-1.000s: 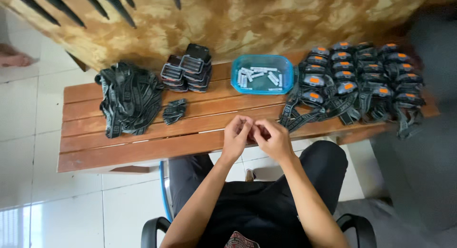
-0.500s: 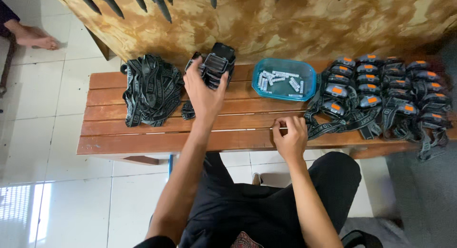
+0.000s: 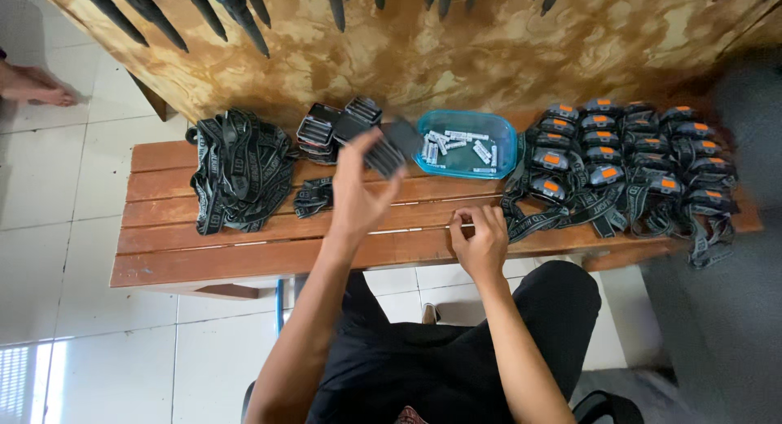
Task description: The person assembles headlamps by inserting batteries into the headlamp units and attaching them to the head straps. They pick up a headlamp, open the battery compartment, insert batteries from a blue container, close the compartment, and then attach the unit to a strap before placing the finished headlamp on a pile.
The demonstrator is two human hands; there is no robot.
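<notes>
Left hand [image 3: 358, 197] lifts black casing [image 3: 391, 147] above bench [image 3: 204, 253].

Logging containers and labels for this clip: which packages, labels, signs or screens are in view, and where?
Blue tub: bench middle, clear, rounded rectangle, holds small batteries.
Strap lettering: light print on the dark headband straps at bench left.
Dark module: in the left hand, blurred; no label discernible.
No signs or screens.

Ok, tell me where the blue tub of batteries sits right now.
In the head view the blue tub sits at the back of the wooden bench, right of centre, between the stack of black casings and the rows of headlamps.
</notes>
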